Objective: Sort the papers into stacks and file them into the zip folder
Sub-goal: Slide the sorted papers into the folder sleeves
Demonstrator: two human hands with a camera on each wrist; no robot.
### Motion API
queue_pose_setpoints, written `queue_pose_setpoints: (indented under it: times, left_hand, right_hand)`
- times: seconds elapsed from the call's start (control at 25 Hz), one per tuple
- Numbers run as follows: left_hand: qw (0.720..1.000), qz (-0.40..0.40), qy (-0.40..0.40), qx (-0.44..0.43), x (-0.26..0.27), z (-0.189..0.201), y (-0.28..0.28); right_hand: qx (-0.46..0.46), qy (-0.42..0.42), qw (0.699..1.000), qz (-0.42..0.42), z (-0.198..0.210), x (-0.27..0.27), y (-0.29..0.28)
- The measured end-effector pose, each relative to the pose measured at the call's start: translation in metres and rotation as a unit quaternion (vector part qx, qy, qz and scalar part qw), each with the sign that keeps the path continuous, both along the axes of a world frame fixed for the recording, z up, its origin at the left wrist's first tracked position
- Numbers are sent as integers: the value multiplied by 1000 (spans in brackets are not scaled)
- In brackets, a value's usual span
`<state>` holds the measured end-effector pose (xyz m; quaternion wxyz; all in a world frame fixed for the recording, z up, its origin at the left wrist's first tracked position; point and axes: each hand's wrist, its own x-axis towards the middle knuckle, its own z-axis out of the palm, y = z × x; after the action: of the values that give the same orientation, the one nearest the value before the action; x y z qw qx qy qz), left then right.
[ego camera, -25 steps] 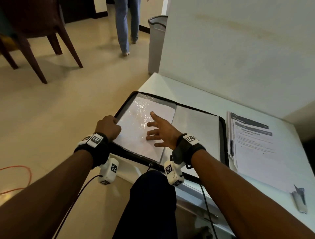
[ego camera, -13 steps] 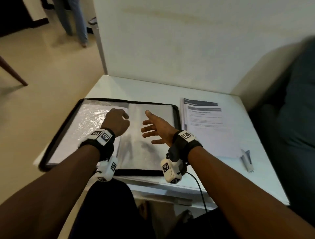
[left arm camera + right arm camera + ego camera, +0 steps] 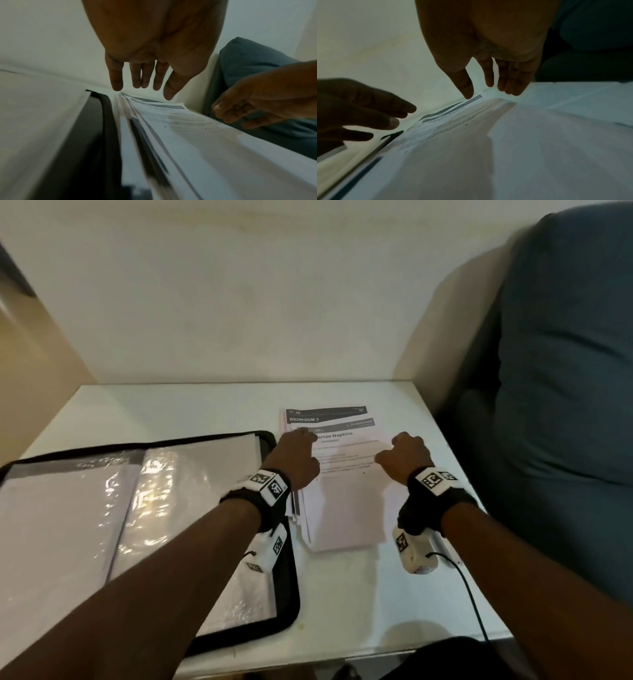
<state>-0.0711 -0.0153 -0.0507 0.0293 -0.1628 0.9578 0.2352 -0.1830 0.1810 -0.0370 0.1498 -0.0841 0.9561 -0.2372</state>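
Over by the paper stack [image 3: 337, 474] now, your left hand [image 3: 296, 458] and right hand [image 3: 406, 457] left the zip folder [image 3: 137, 508], loose-fingered, holding nothing, so next batch's probably coming.

The zip folder [image 3: 137, 508] was cut off by the head view's left edge, and the left forearm hid part of its right page. The left hand [image 3: 294, 460] covered the start of the top sheet's heading on the paper stack [image 3: 342, 508]; the smaller print was too blurred to read. In both wrist views the stack's near edge was smeared by blur.
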Motion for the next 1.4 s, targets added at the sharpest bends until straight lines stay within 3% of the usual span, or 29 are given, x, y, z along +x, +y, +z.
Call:
queue_pose_setpoints:
  times: [0.12,0.24,0.52,0.68,0.8,0.88,0.96,1.0,1.16,1.28,1.32,1.4]
  left_hand:
    - [993,-14,-88,-74,-37,-3,-10]
    - [981,-19,-158,-107,-52,-6,-20]
    - [980,-21,-167,-106,-60,-7,-33]
    - [991,-6,-108,-79,-54,-4,-17]
    - [995,67,52,45,-39,-10,-8]
    - [947,185,120,234,-25,-14,-4]
    - [859,253,136,424,-14,-16,-4]
    - [830,256,138,476,-7,-12,-3]
    - [803,229,157,527,25,20,2]
    - [784,234,212,534,49,48,-6]
    - [788,236,222,524,56,54,-9]
    - [795,233,239,506,72,65,-21]
  right_hand:
    - [-26,-63,998,-16,-14,-25,5]
    - [-44,-65,997,-19,-30,-33,8]
    - [-79,-5,995,-61,-30,-26,13]
    - [-106,15,991,-75,-27,-20,13]
    - [-145,38,986,-73,-21,-12,12]
    - [-184,39,979,-82,-17,-6,13]
    - [-230,24,968,-97,-12,-1,14]
    - [-256,14,961,-103,-9,2,14]
    - [-395,-49,910,-121,18,24,13]
    - [-486,-158,857,-66,44,49,6]
    - [-496,-182,848,-44,50,56,2]
    - [-463,-178,868,4,61,71,-15]
